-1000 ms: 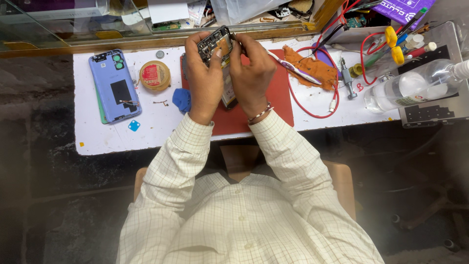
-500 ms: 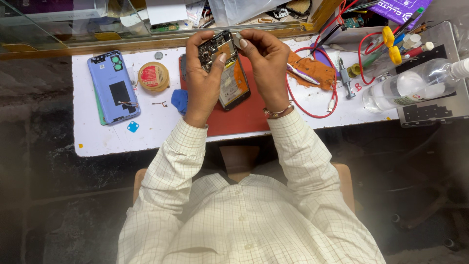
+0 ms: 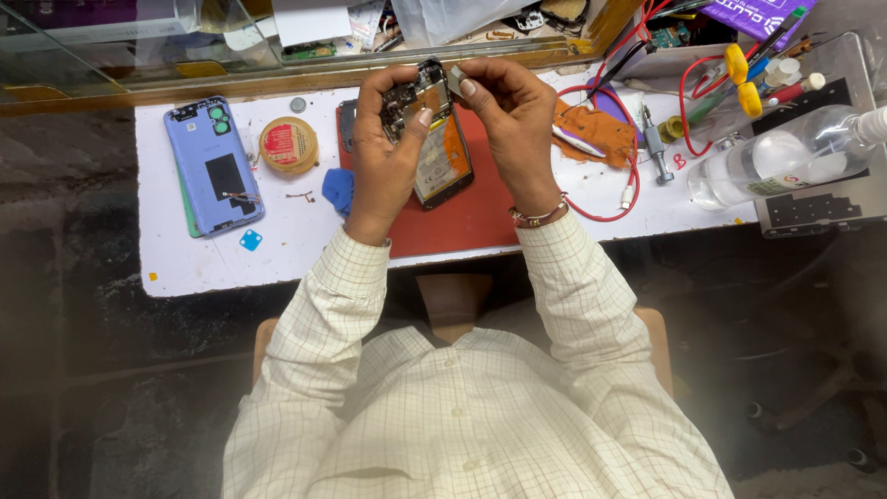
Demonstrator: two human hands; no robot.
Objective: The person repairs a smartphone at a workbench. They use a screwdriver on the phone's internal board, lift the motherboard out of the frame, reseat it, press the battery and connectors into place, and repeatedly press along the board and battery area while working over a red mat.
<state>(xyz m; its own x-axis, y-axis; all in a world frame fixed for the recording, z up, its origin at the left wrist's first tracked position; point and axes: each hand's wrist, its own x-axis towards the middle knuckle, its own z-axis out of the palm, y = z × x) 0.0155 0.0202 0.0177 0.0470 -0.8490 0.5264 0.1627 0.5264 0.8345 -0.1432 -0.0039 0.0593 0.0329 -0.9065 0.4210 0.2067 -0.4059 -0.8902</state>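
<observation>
White and cluttered, the worktop (image 3: 222, 268) runs across the frame with a red mat (image 3: 462, 217) laid at its centre, directly under both hands. The left hand (image 3: 383, 162) grips an opened phone (image 3: 434, 139) by its left edge, thumb pressed across the exposed board near the top, so the device is lifted and tilted off the mat where its insides face the person. The right hand (image 3: 513, 129) meets it from the other side, thumb and forefinger pinched on a small grey piece (image 3: 455, 76) at the phone's top corner; whether that piece is loose or attached cannot be told.

Left of the left hand lie a lilac back cover (image 3: 212, 162), inner face up, and a round tin (image 3: 288, 145), set aside but within reach. A blue scrap (image 3: 339, 189) sits just beside the left wrist. Right of the right hand, an orange cloth (image 3: 601, 129) carries a slim tool, ringed by a red cable (image 3: 614, 162); a screwdriver (image 3: 655, 148) and a clear bottle (image 3: 785, 157) on its side lie farther out.
</observation>
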